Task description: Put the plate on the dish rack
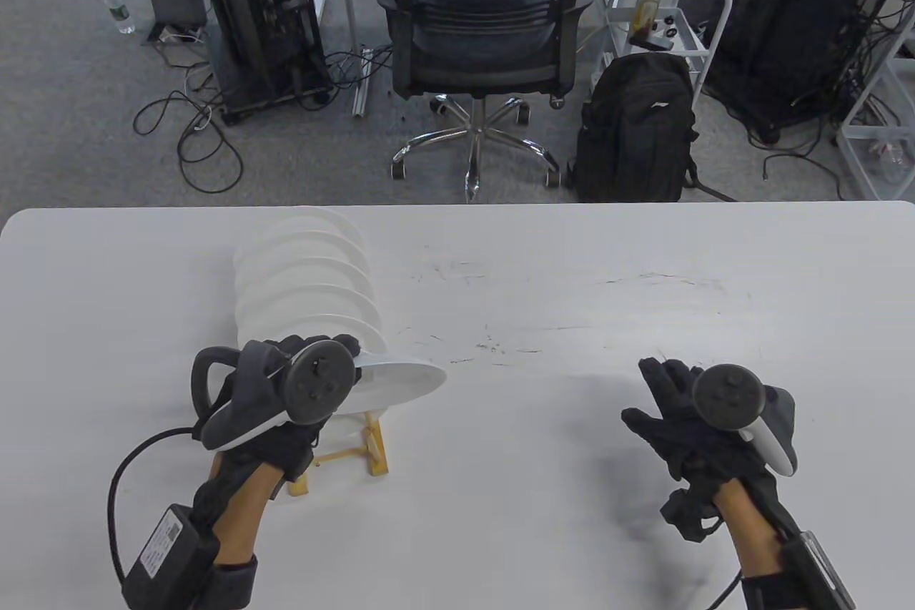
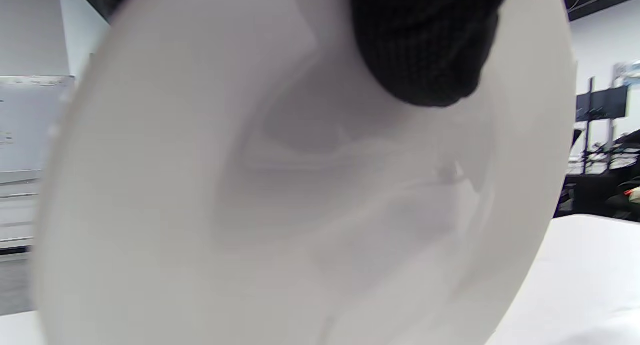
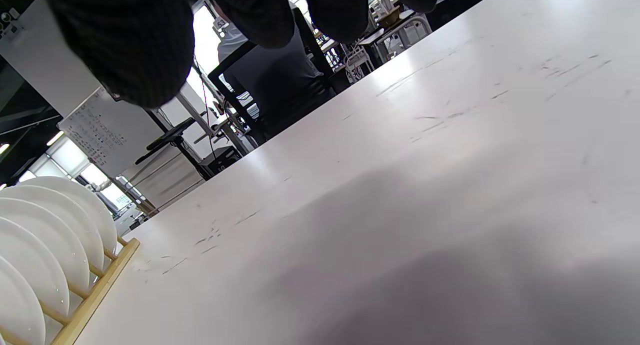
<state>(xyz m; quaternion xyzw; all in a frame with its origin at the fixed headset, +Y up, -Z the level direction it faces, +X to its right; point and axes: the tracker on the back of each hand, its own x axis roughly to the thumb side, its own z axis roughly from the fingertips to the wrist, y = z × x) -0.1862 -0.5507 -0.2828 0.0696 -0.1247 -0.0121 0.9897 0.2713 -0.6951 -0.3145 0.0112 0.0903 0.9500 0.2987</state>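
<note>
My left hand (image 1: 314,360) grips a white plate (image 1: 400,385) by its rim and holds it tilted over the near end of the wooden dish rack (image 1: 375,449). In the left wrist view the plate (image 2: 275,210) fills the frame, with a gloved fingertip (image 2: 425,50) on it. Several white plates (image 1: 307,281) stand upright in the rack, and they also show in the right wrist view (image 3: 45,235). My right hand (image 1: 668,402) is empty, fingers spread, above the table on the right.
The white table (image 1: 572,295) has scuff marks in its middle. Beyond the far edge stand an office chair (image 1: 475,38) with a person seated, a black backpack (image 1: 636,131), computer towers and a white cart.
</note>
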